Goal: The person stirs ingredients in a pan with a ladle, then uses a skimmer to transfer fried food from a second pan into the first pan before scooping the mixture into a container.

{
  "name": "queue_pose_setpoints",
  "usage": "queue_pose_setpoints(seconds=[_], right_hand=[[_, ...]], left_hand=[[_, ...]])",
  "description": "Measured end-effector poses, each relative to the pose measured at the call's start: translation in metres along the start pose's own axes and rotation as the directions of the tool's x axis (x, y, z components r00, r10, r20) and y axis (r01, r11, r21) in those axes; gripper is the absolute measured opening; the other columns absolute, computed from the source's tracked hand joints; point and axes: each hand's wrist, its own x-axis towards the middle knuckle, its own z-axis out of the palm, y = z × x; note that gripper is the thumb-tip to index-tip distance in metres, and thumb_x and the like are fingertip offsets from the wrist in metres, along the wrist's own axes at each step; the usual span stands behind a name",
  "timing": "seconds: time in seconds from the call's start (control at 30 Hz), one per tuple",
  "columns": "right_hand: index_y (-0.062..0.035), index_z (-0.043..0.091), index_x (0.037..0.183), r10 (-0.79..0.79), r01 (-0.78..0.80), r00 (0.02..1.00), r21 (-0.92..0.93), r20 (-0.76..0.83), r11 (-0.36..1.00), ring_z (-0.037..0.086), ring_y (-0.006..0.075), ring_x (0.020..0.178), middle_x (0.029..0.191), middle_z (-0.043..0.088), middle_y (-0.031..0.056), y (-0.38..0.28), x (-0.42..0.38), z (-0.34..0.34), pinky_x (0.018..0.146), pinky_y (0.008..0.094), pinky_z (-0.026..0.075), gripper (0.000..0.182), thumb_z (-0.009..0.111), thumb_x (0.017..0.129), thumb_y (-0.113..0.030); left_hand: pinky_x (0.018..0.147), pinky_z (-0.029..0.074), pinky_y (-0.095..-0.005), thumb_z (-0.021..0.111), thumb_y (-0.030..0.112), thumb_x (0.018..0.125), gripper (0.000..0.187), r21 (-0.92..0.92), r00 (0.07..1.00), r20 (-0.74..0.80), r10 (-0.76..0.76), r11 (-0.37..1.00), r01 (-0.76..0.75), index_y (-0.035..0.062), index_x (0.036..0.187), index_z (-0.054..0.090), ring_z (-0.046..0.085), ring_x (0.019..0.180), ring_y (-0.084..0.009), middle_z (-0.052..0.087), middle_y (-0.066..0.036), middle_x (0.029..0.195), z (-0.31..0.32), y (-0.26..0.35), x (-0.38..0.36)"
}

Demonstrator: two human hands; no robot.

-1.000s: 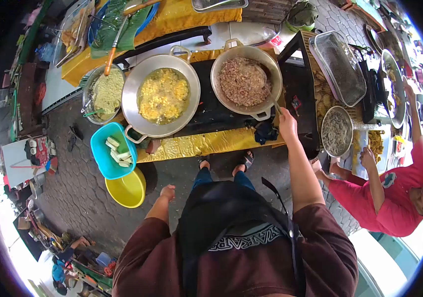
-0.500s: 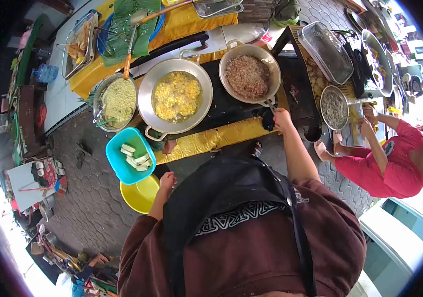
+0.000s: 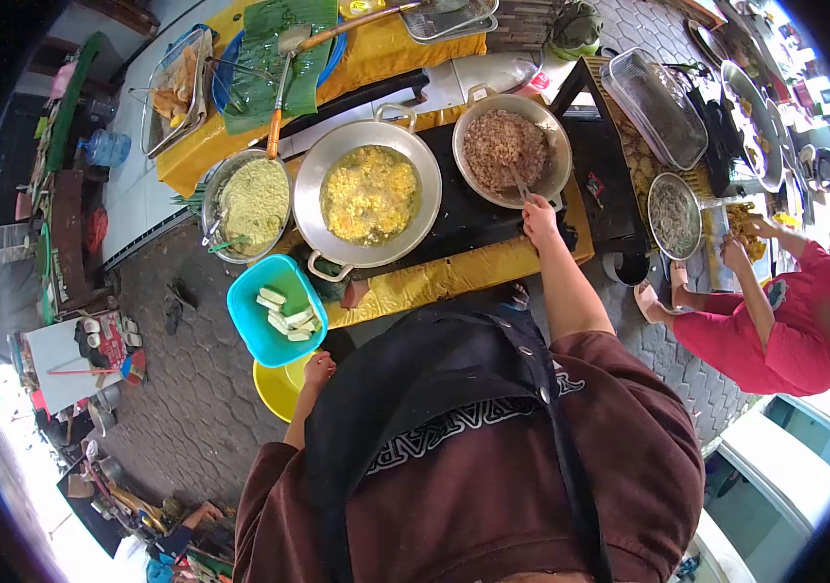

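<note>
My right hand (image 3: 539, 222) is closed round the handle of a metal spatula (image 3: 520, 182), whose blade is hidden in a reddish-brown, crumbly food (image 3: 501, 146). That food fills a two-handled metal wok (image 3: 560, 160). My left hand (image 3: 319, 369), fingers curled with nothing visible in them, hangs beside a yellow basin (image 3: 276, 394). Overlapping that basin is a turquoise tub (image 3: 245, 330) holding several pale white pieces (image 3: 284, 313). In the larger wok (image 3: 429, 185) between my hands, yellow clumps (image 3: 369, 194) fry in bubbling oil.
A bowl of yellowish-green batter (image 3: 250, 204) stands left of the woks. Behind lies a banana leaf (image 3: 274, 58) under a long-handled ladle (image 3: 284, 87). At right, a person in red (image 3: 784, 321) works near a strainer pan (image 3: 674, 216). Wire baskets (image 3: 653, 107) sit nearby.
My right hand has moved left and inward over the wok's near rim, bringing the spatula deeper into the brown food. My left hand stays low by the basin. The view has shifted slightly.
</note>
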Motion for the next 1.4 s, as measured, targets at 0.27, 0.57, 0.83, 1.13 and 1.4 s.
queue_pose_setpoints(seconds=[0.27,0.57,0.83,1.13,1.4], right_hand=[[-0.0089,0.048,0.121,-0.454,0.259,0.889,-0.881,0.057,0.396,0.056,0.0401,0.091,0.097,0.06,0.0221,-0.031,-0.051,0.002,0.074,0.0471,0.044,0.034,0.047,0.087,-0.012],[-0.0136,0.048,0.119,-0.293,0.087,0.956,-0.97,0.018,0.225,0.059,0.039,0.085,0.093,0.061,0.0209,-0.022,-0.088,0.013,0.073,0.0464,0.046,0.032,0.043,0.088,-0.012],[-0.0013,0.05,0.113,-0.44,0.056,0.898,-0.996,0.018,0.072,0.057,0.0354,0.096,0.111,0.055,0.0201,-0.075,-0.065,-0.011,0.08,0.046,0.046,0.039,0.032,0.094,-0.03],[0.0005,0.051,0.115,-0.331,-0.034,0.927,-0.921,-0.174,0.389,0.051,0.0363,0.107,0.117,0.053,0.019,-0.114,0.007,0.0,0.09,0.0442,0.039,0.048,0.028,0.093,-0.035],[0.001,0.053,0.112,-0.44,0.137,0.896,-0.977,0.051,0.164,0.051,0.0371,0.107,0.114,0.055,0.0226,-0.136,-0.012,0.0,0.091,0.0427,0.039,0.047,0.031,0.092,-0.036]], left_hand=[[0.059,0.052,-0.0278,0.047,0.011,0.085,0.027,0.113,0.989,0.005,0.145,0.983,-0.145,0.0041,0.11,0.054,0.061,0.065,-0.0168,0.06,-0.009,0.079,0.021,-0.018,0.034],[0.042,0.043,-0.0298,0.046,0.016,0.087,0.025,0.229,0.992,-0.042,0.115,0.968,-0.103,0.0096,0.11,0.053,0.058,0.054,-0.0158,0.059,-0.005,0.072,0.06,0.067,-0.057],[0.045,0.043,-0.0283,0.045,0.016,0.086,0.025,0.216,0.99,-0.054,0.128,0.97,-0.114,0.0099,0.11,0.053,0.056,0.057,-0.0148,0.059,-0.005,0.076,0.075,0.077,-0.083],[0.048,0.042,-0.0285,0.045,0.017,0.087,0.025,0.104,0.991,-0.13,-0.02,0.994,0.034,0.0098,0.11,0.052,0.058,0.06,-0.014,0.058,-0.004,0.077,0.1,0.057,-0.112],[0.049,0.042,-0.0288,0.046,0.017,0.088,0.024,-0.025,0.993,-0.121,0.002,1.0,-0.005,0.0091,0.111,0.051,0.058,0.06,-0.0146,0.058,-0.005,0.078,0.114,0.037,-0.118]])
